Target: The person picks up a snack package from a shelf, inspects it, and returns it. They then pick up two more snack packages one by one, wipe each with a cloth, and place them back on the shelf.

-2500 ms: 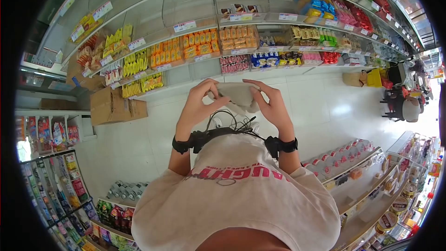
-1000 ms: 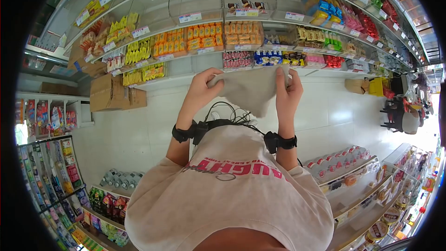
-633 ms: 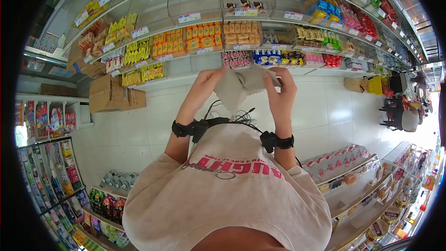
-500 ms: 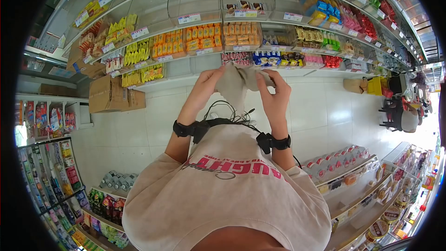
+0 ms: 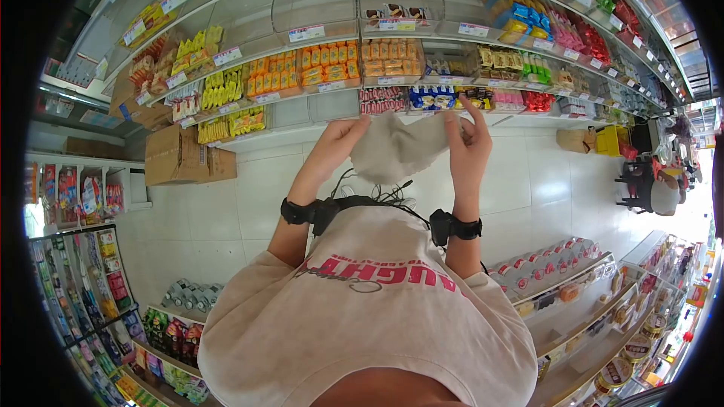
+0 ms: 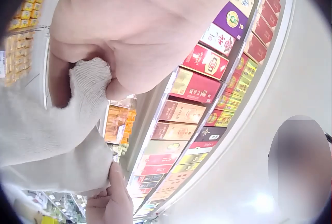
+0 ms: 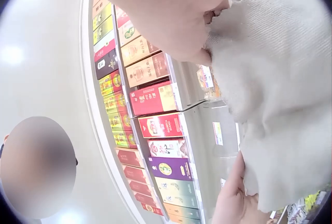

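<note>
A light grey-beige cloth [image 5: 398,149] with a ragged edge hangs spread between both hands, in front of the person's waist. My left hand [image 5: 337,143] pinches its left upper corner. In the left wrist view the cloth's bunched knit end [image 6: 92,76] comes out between thumb and fingers. The right hand [image 5: 469,139] pinches the other upper corner between thumb and fingers, with the index finger extended. Through the right wrist view the cloth [image 7: 280,79] falls in soft folds, its edge gripped under the right hand [image 7: 171,16].
Ahead stands a shelf [image 5: 264,117] of clear bins with wrapped snacks. A cardboard box [image 5: 177,158] sits on the floor at left. Bottles line low shelves behind, such as the clear bottles [image 5: 554,260] at right. Black cables [image 5: 385,192] hang at the waist.
The cloth was bunched, then spread, then folded in as the hands drew together. Since half a second ago the right hand has moved outward to the right, opening the cloth wider.
</note>
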{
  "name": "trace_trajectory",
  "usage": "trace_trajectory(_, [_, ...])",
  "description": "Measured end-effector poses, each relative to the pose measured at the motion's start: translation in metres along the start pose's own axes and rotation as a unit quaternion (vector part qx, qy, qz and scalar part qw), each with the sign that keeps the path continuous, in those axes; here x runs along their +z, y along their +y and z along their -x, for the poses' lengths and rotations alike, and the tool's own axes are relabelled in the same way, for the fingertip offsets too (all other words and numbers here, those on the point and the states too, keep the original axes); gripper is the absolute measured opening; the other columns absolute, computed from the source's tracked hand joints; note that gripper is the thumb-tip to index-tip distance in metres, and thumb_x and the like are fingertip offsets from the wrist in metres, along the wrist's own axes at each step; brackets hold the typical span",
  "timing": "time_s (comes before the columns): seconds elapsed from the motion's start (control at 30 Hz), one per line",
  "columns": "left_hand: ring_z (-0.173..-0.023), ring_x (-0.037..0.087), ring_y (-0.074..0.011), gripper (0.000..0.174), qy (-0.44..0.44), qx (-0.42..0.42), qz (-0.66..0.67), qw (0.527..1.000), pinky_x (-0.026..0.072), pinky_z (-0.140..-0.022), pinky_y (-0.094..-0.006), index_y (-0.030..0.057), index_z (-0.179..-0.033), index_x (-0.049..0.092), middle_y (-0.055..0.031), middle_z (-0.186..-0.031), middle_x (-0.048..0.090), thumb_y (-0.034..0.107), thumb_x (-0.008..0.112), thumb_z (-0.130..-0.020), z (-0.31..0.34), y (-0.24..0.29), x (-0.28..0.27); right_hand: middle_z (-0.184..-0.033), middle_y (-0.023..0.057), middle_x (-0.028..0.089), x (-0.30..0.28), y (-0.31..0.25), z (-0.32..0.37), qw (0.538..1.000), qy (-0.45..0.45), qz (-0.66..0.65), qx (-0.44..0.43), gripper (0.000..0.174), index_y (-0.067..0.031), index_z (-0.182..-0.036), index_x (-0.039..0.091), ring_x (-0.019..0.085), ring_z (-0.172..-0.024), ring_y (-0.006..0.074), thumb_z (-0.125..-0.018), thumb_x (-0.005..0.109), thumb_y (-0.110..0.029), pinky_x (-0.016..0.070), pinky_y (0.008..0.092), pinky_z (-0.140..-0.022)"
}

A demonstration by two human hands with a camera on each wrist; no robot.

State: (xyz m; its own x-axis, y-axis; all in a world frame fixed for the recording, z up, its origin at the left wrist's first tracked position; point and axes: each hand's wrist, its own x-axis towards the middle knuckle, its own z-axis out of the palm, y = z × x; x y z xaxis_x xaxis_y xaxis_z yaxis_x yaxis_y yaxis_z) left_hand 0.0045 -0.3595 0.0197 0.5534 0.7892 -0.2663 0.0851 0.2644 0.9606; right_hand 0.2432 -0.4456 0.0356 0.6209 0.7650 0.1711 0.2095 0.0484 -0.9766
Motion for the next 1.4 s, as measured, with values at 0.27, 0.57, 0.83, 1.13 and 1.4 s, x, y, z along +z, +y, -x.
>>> trace_trajectory(0.27, [-0.079,0.064,-0.0063,0.043,-0.020,0.000,0.094,0.995,0.0509,-0.068,-0.0241,-0.0008,-0.115,0.074,0.0000,-0.095,0.072,0.038,0.056,-0.112,-0.006,-0.012,0.016,-0.087,0.0043,0.076,0.023,-0.015,0.022,0.993,-0.078,-0.003,-0.085,0.018,-0.0009,-0.113,0.077,0.068,-0.083,0.0105,-0.097,0.075,-0.009,0.0529,0.0268,-0.077])
trace_trajectory(0.57, [-0.079,0.066,-0.0077,0.035,0.078,-0.038,0.239,0.967,0.0503,-0.065,-0.0222,-0.0004,-0.120,0.072,0.0005,-0.094,0.070,0.030,0.057,-0.112,-0.008,-0.006,0.027,-0.136,0.0142,0.066,0.044,-0.019,0.035,0.941,-0.270,0.014,-0.202,0.025,0.0010,-0.114,0.076,0.067,-0.116,0.0325,-0.089,0.078,-0.002,0.0575,0.0398,-0.095])
trace_trajectory(0.83, [-0.081,0.063,-0.0065,0.034,-0.002,0.017,0.160,0.987,0.0500,-0.071,-0.0228,-0.0007,-0.110,0.073,-0.0001,-0.092,0.070,0.030,0.060,-0.110,-0.009,-0.001,0.019,-0.139,0.0179,0.062,0.036,-0.007,0.033,0.928,-0.312,0.006,-0.202,0.027,0.0029,-0.119,0.072,0.064,-0.124,0.0344,-0.092,0.071,0.003,0.0549,0.0412,-0.100])
trace_trajectory(1.13, [-0.077,0.055,-0.0100,0.020,-0.056,0.197,-0.192,0.960,0.0432,-0.068,-0.0268,-0.0020,-0.103,0.072,-0.0021,-0.084,0.061,0.018,0.069,-0.104,-0.012,0.011,0.022,-0.140,0.0167,0.063,0.008,0.002,0.012,0.974,-0.182,0.030,-0.133,0.075,-0.0049,-0.150,0.053,0.060,-0.132,0.0279,-0.082,0.086,-0.007,0.0508,0.0418,-0.108])
trace_trajectory(1.4, [-0.080,0.064,-0.0139,0.014,-0.108,0.195,-0.231,0.947,0.0511,-0.073,-0.0283,0.0001,-0.105,0.076,-0.0055,-0.090,0.067,0.006,0.079,-0.092,-0.020,0.024,0.022,-0.081,0.0179,0.071,-0.010,0.012,0.006,0.942,-0.313,0.117,-0.029,0.036,0.0068,-0.109,0.072,0.062,-0.073,0.0266,-0.091,0.080,-0.023,0.0540,0.0375,-0.076])
